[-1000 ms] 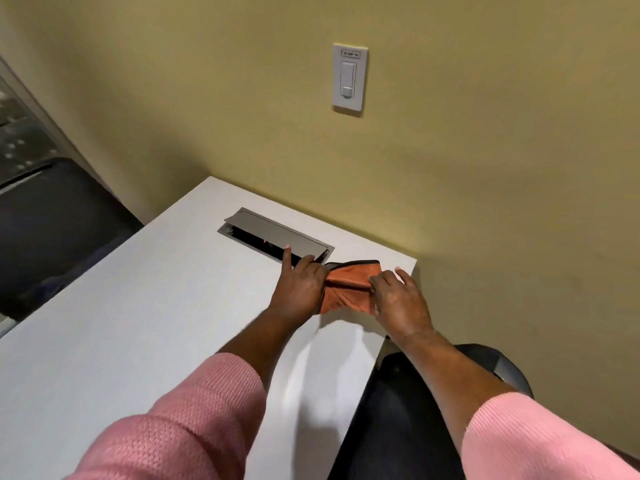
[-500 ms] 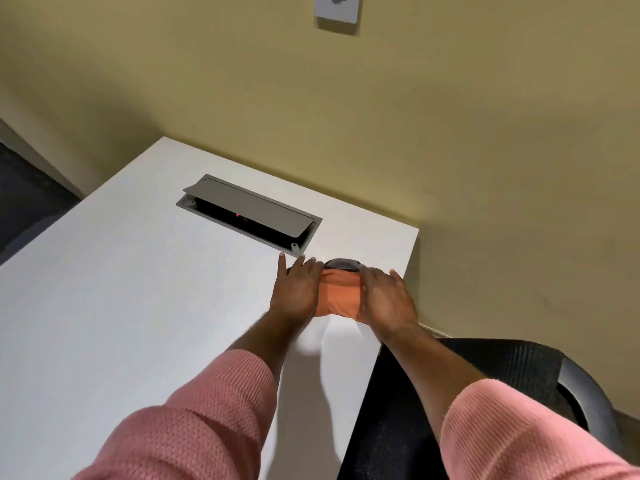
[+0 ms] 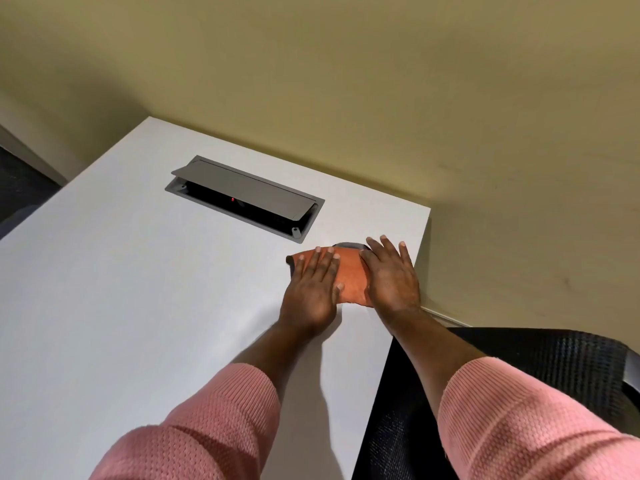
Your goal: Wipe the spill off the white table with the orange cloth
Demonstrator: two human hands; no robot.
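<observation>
1. Pressing both palms flat, I kept the orange cloth (image 3: 349, 277) pinned to the white table (image 3: 138, 306) so it would rub, not slide.
2. My left hand (image 3: 311, 289) lay spread on its left part, my right hand (image 3: 391, 278) on its right; neither clenched, fingers out flat.
3. The cloth sat folded between them, near the table's right edge, just short of the open cable hatch (image 3: 246, 199) beyond my fingertips.
4. I could see no spill; likely it lay under the cloth.
</observation>
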